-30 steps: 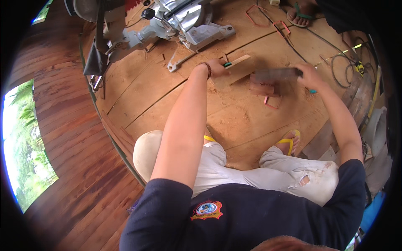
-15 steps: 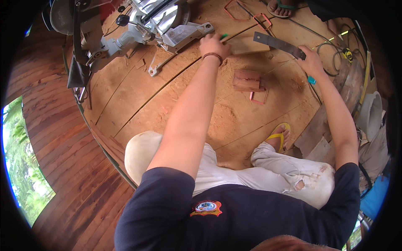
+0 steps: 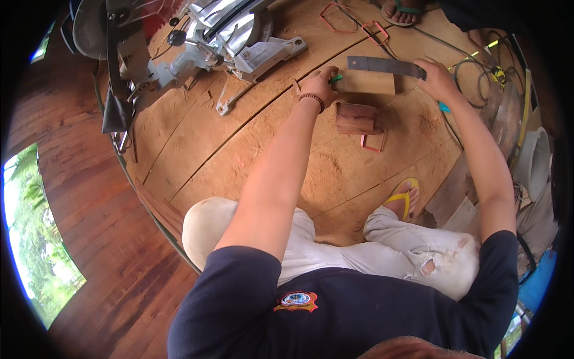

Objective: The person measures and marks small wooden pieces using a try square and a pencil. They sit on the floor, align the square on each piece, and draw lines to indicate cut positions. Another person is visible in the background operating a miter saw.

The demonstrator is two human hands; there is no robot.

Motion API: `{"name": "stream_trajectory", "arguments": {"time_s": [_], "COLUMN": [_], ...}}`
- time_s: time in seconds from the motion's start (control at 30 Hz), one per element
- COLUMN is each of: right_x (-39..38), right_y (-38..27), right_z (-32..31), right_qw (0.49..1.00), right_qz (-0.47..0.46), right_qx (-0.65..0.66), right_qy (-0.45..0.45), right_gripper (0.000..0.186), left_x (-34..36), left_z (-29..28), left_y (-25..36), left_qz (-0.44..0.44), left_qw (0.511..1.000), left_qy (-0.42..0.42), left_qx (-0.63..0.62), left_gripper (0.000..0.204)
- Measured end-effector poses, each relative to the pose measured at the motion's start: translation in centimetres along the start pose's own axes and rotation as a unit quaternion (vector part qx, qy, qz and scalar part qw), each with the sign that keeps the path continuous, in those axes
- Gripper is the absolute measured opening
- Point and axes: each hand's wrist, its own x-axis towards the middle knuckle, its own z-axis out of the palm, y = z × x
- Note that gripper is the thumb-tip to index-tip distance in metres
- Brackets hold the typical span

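My left hand (image 3: 321, 85) is closed at the left end of a pale wooden block (image 3: 366, 84). A small bright green piece (image 3: 336, 78) pokes out between its fingers; what it belongs to is hidden. In my right hand (image 3: 436, 79) is one end of a dark flat strip (image 3: 382, 66), slightly curved, with a small hole near its far-left end. That strip lies along or just above the block's far edge; contact is unclear. Below my right wrist shows a teal piece (image 3: 443, 107), perhaps held. Nearer to me sit stacked reddish-brown wood blocks (image 3: 356, 118).
A miter saw (image 3: 239, 54) stands at the far left. Orange-red rectangular frames (image 3: 375, 32) and cables lie at the back, near another person's sandalled foot (image 3: 402, 12). A yellow tape measure (image 3: 498, 75) is at right. Sawdust covers the wooden floor (image 3: 239, 152).
My left hand has come nearer and to the right, with the wooden block shifting nearer too. My right hand has swung the dark strip leftward, level over the block's far side.
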Motion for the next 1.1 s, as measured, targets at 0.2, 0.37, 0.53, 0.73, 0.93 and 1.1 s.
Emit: {"name": "stream_trajectory", "arguments": {"time_s": [0.2,0.37,0.53,0.73,0.93,1.1], "right_x": [0.4,0.4,-0.4,-1.0,-0.5,-0.7], "right_y": [-0.1,-0.5,-0.8,-1.7,-1.3,-1.0], "right_z": [1.6,3.0,3.8,4.0,4.8,5.0], "right_qw": [0.998,0.997,0.996,0.995,0.997,0.995], "right_qz": [-0.016,-0.023,-0.031,-0.015,-0.016,-0.016], "right_qx": [0.049,0.046,0.071,0.072,0.049,0.067], "right_qy": [-0.047,-0.055,-0.05,-0.069,-0.057,-0.074], "right_gripper": [0.045,0.048,0.048,0.046,0.046,0.047], "left_x": [-0.8,-0.9,-1.6,-1.3,-1.2,-0.4], "left_z": [0.7,0.2,0.4,1.4,2.4,2.7], "left_y": [-1.3,-1.7,-1.1,-1.3,-0.6,-0.2], "left_qz": [-0.042,-0.073,-0.081,-0.097,-0.133,-0.152], "left_qw": [0.981,0.968,0.972,0.958,0.91,0.92], "left_qy": [-0.043,-0.053,-0.033,-0.045,0.027,0.072], "left_qx": [-0.186,-0.234,-0.218,-0.265,-0.392,-0.355], "left_gripper": [0.071,0.061,0.06,0.056,0.034,0.025]}}
